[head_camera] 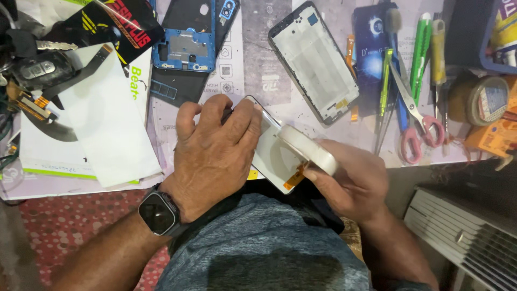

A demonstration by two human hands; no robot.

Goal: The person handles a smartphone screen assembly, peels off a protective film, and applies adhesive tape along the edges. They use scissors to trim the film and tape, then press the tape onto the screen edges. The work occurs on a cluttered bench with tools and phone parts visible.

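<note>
1. Left hand (212, 151): pressed palm-down, fingers curled, on a white rectangular phone display panel w/ thin black edge (267, 156); clamps it flat against the counter (258, 81) edge. Black square smartwatch (158, 212) on that wrist.
2. Right hand (353, 183): closed round a white roll of tape (309, 148), held tilted just above the panel's right side; roll touches or nearly touches the panel, hard to tell from this angle.
3. Panel: at the near counter edge, between both hands, partly overhanging toward the lap. Small orange flex strip (295, 178) sticks out at its lower right corner, beside the right fingers.
4. Behind the hands, mid counter: black empty phone frame w/ pale inner plate (313, 63), lying diagonally; well apart from the panel.
5. Back centre-left: blue opened phone housing w/ camera cut-out (186, 40), above the left hand, on a dark sheet.
6. Left: white printed booklet w/ green trim (102, 124), black ribbon cable (81, 73) across it, black car key fob (37, 69) near the far left edge.
7. Right: pink-handled scissors (414, 121), green-handled tool (420, 54) and yellow-handled tool (438, 48) side by side; dark blue box (371, 54) just left of them.
8. Far right: round tape roll w/ brownish rim (487, 99) near the counter corner.
9. Below: grey-blue shirt (269, 242) at lap level; red dotted fabric (70, 221) lower left; white slatted unit (463, 237) lower right.
</note>
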